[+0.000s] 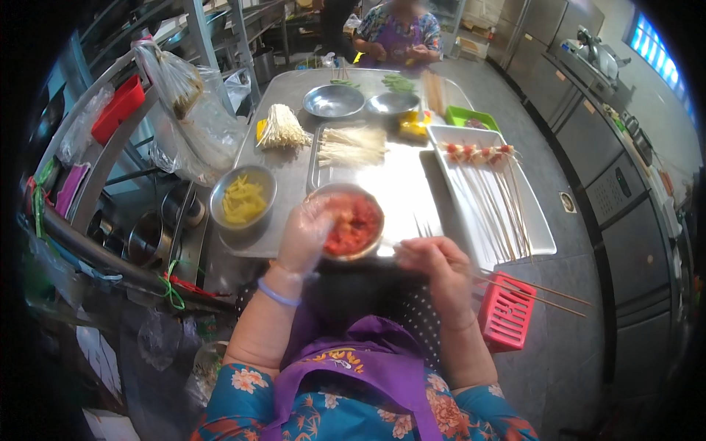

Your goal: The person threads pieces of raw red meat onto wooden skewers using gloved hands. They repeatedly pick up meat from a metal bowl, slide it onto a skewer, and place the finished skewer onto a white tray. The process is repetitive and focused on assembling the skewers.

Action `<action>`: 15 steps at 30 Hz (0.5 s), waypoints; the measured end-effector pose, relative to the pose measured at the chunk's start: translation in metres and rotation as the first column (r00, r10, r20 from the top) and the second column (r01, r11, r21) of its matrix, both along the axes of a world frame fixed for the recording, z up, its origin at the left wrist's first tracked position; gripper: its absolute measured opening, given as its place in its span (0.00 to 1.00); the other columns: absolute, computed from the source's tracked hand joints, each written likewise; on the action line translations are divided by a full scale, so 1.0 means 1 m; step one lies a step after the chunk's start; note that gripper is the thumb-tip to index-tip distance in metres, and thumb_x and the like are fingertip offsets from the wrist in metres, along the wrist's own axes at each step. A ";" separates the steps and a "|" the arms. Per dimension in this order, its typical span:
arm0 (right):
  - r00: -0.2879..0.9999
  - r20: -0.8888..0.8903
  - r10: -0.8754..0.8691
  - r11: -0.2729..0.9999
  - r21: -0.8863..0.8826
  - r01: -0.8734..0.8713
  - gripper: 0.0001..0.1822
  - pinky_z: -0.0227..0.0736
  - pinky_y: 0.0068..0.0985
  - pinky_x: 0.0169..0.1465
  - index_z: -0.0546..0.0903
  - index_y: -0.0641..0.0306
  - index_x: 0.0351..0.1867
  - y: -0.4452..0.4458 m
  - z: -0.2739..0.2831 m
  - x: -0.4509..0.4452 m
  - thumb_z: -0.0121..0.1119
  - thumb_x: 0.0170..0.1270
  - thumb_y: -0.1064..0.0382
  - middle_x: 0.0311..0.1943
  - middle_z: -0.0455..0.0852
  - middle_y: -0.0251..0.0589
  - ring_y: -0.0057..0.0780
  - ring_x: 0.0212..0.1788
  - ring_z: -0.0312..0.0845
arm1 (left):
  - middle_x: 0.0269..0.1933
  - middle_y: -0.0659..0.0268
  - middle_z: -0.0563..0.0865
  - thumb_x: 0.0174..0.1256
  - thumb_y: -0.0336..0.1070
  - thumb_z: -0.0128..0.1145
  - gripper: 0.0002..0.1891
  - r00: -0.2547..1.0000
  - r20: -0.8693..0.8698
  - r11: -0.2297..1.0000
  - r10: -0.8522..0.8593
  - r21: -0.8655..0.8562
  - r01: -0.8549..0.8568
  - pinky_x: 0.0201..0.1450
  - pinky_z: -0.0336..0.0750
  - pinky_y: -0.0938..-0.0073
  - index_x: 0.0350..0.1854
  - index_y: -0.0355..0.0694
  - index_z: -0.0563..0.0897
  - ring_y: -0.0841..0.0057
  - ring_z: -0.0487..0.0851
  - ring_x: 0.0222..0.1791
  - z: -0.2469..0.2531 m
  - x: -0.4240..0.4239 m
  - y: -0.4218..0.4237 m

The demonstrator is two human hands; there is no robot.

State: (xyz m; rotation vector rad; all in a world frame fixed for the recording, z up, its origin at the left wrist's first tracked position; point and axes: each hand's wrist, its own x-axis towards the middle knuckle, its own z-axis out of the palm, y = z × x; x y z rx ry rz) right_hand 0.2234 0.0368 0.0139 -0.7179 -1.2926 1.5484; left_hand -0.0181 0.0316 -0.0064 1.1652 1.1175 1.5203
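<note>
My left hand (309,234), in a thin clear glove, is over the left side of a metal bowl of chopped red food (353,226); whether its fingers hold a piece is blurred. Just right of the bowl, my right hand (438,264) grips thin wooden skewers (543,292), whose long ends point right. Enoki mushrooms (353,146) lie in a metal tray (314,171) beyond the bowl. Filled skewers with red and white pieces (480,151) rest in a white tray (543,220) at the right. A bowl of yellow-green pieces (242,198) stands at the left.
Two metal bowls (333,102), a bundle of enoki (282,127), a green tray (485,118) and loose skewers (433,93) are farther back. A red plastic basket (507,311) is beside my right forearm. Plastic bags (187,110) hang at the left. Another person sits across the table.
</note>
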 end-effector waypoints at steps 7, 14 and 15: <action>0.996 -0.033 0.077 0.997 -0.001 -0.077 0.13 0.81 0.27 0.51 0.80 0.72 0.46 0.008 0.001 -0.021 0.49 0.76 0.63 0.48 0.85 0.48 0.32 0.49 0.84 | 0.45 0.54 0.86 0.75 0.34 0.47 0.13 0.960 0.261 0.994 -0.101 -0.005 0.106 0.52 0.82 0.63 0.54 0.31 0.76 0.64 0.87 0.46 -0.007 0.002 0.000; 0.994 -0.090 0.059 0.995 -0.075 -0.066 0.11 0.81 0.26 0.51 0.82 0.70 0.43 0.012 -0.016 -0.041 0.51 0.74 0.65 0.45 0.88 0.46 0.28 0.44 0.85 | 0.47 0.52 0.86 0.77 0.42 0.47 0.17 0.861 0.500 0.986 -0.091 -0.079 0.149 0.55 0.81 0.60 0.53 0.31 0.77 0.60 0.86 0.49 0.007 0.007 -0.010; 0.994 -0.075 0.075 0.995 -0.058 -0.079 0.11 0.81 0.27 0.51 0.81 0.70 0.44 0.012 -0.018 -0.041 0.50 0.75 0.64 0.46 0.87 0.46 0.28 0.45 0.84 | 0.47 0.52 0.86 0.76 0.42 0.47 0.17 0.868 0.488 0.989 -0.089 -0.061 0.136 0.55 0.81 0.60 0.52 0.31 0.77 0.61 0.86 0.49 0.001 0.005 -0.008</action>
